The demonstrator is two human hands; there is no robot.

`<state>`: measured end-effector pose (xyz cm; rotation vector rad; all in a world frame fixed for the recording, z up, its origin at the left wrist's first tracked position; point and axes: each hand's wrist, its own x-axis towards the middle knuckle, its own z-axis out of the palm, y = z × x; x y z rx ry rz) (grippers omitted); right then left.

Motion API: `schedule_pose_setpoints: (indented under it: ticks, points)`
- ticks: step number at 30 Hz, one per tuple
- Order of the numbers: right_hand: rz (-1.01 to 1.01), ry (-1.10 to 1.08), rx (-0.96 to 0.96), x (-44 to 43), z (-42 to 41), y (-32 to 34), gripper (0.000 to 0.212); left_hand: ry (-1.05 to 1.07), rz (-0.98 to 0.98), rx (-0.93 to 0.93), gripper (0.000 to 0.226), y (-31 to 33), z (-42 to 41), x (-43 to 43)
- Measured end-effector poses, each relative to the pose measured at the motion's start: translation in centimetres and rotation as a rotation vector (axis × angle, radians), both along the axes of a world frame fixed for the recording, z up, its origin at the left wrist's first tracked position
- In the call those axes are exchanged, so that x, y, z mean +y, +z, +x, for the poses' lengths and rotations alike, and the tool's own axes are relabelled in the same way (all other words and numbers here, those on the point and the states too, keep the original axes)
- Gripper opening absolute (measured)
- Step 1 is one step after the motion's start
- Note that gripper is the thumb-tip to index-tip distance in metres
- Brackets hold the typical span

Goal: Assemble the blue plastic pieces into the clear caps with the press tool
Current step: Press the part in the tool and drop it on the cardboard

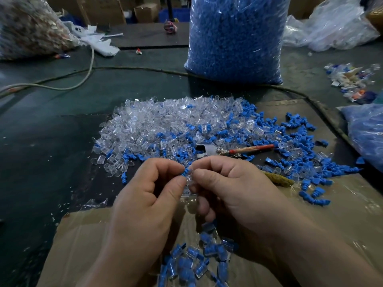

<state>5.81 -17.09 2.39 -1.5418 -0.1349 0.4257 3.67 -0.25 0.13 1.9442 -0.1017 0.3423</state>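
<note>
- Far left, at the back: clear bag of mixed scrap (27, 25) on the dark table (41, 141), with a white cable (92, 59) trailing beside it.
- Left of centre: left hand (145, 199), curled, thumb and forefinger tips pinching a blue piece (184, 173); other fingers folded in towards the palm.
- Between the two hands: blue piece held at a clear cap (189, 179), both raised above the cardboard (83, 235); how far in, impossible to tell.
- Beyond the hands: heap of clear caps (157, 125) on the table, with blue parts mixed in along its near and right sides.
- Below the hands, on the cardboard: pile of capped pieces (194, 264), blue showing inside clear.
- Right of centre: right hand (234, 189), curled, thumb and forefinger gripping the clear cap; lower fingers tucked under and partly hidden.
- Just beyond the right hand: press tool (226, 151) lying flat among the parts, red handle pointing right, touched by neither hand.
- Further back: tall bag of blue pieces (236, 38), standing upright.
- Right: loose blue pieces (300, 162) scattered over table and cardboard; smaller blue bag (366, 137) at the edge.
</note>
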Motion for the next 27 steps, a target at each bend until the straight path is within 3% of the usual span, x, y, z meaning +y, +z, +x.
schedule_pose_setpoints:
  ticks: [6, 9, 15, 18, 23, 27]
  points:
    - [0.094, -0.012, 0.044, 0.0, 0.0, 0.1, 0.013, -0.065, 0.044, -0.006, 0.019, 0.0, -0.2, 0.3]
    - [0.044, 0.023, 0.031, 0.0, -0.2, 0.2, 0.013, -0.069, 0.071, -0.024, 0.019, -0.2, -0.3, 0.4]
    - [0.184, 0.089, 0.076, -0.2, -0.4, 0.6, 0.018, -0.215, -0.280, 0.108, 0.040, -0.5, 0.0, 0.7]
    - [0.311, 0.093, 0.145, -0.4, -0.5, 0.5, 0.016, -0.316, -0.328, 0.185, 0.050, -0.3, -0.2, 0.8]
    - [0.388, 0.031, 0.221, -0.6, -0.5, 0.6, 0.008, -0.364, -0.340, 0.207, 0.041, 0.2, -0.3, 0.7]
    - [0.198, 0.056, 0.161, -0.6, -0.8, 1.2, 0.015, -0.392, -0.486, 0.301, 0.030, 0.1, -0.2, 0.3]
